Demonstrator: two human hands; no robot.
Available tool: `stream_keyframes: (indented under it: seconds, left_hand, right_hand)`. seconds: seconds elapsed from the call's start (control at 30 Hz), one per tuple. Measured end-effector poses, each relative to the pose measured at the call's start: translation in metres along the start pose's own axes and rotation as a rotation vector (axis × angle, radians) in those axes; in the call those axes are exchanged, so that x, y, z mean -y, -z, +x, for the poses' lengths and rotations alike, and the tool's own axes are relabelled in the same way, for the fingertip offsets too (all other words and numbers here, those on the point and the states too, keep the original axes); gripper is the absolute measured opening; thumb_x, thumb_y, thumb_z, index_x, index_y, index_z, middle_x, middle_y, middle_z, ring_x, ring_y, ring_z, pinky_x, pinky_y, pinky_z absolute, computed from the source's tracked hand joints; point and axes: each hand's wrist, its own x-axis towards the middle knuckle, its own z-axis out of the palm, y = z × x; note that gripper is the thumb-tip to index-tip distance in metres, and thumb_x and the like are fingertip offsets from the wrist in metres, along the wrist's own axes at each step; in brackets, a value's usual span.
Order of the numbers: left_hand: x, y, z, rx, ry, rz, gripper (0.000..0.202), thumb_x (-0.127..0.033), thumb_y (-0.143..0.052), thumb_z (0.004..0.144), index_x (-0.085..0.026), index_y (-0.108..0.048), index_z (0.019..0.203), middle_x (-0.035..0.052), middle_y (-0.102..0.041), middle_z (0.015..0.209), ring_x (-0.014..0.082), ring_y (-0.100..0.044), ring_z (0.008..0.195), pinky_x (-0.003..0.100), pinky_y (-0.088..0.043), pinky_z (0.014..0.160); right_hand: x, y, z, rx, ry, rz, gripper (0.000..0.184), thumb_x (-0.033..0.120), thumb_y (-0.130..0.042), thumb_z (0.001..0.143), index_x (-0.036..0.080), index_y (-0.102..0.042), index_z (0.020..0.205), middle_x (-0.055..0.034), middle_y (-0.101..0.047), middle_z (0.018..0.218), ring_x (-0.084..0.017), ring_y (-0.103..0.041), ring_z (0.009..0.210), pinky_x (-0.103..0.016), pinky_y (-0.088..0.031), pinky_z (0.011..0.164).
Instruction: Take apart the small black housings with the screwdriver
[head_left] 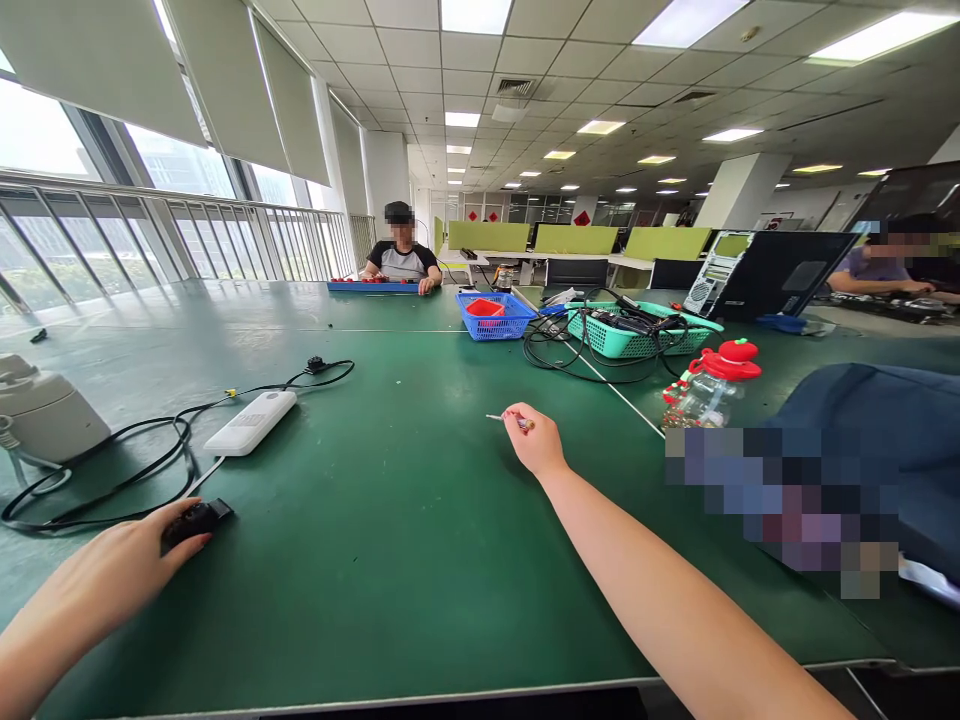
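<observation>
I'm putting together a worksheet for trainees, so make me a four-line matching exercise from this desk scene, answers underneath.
Things:
1. Thin tool
2. Bottle
3. Black object
4. Green basket

Places and states:
A. Held by the left hand
B. Loaded with dark cables
C. Held by the right hand
D. Topped with a red lid

Right pairs: 1-C, 2-D, 3-A, 4-B
</observation>
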Motion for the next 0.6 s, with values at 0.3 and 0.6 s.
stream_keyframes:
  seconds: [0.3,0.6]
  left_hand:
    - [-0.086,0.043,-0.012,0.013,-0.152,-0.095,0.047,-0.059,-0.043,0.081,-0.033,-0.063,0.114,0.0031,-0.073,0.090,0.0270,-0.067,0.084,0.034,-0.048,0.072]
    - [-0.262,0.032,0.017,-0.003,-0.735,-0.227,0.036,-0.043,-0.055,0.082,-0.026,-0.066,0.111,0.0094,-0.070,0.101,0.0294,-0.060,0.104,0.039,-0.047,0.088]
  right_hand:
    - [0.006,-0.009,-0.005,0.143,0.436,-0.230,0.021,0.026,-0.046,0.088,0.024,-0.066,0.092,-0.0025,-0.067,0.089,-0.015,-0.060,0.069,-0.025,-0.042,0.062]
    - [0.003,-0.010,-0.001,0.089,0.465,-0.207,0.015,0.023,-0.052,0.086,0.023,-0.065,0.092,-0.0027,-0.066,0.090,-0.015,-0.061,0.075,-0.028,-0.043,0.070]
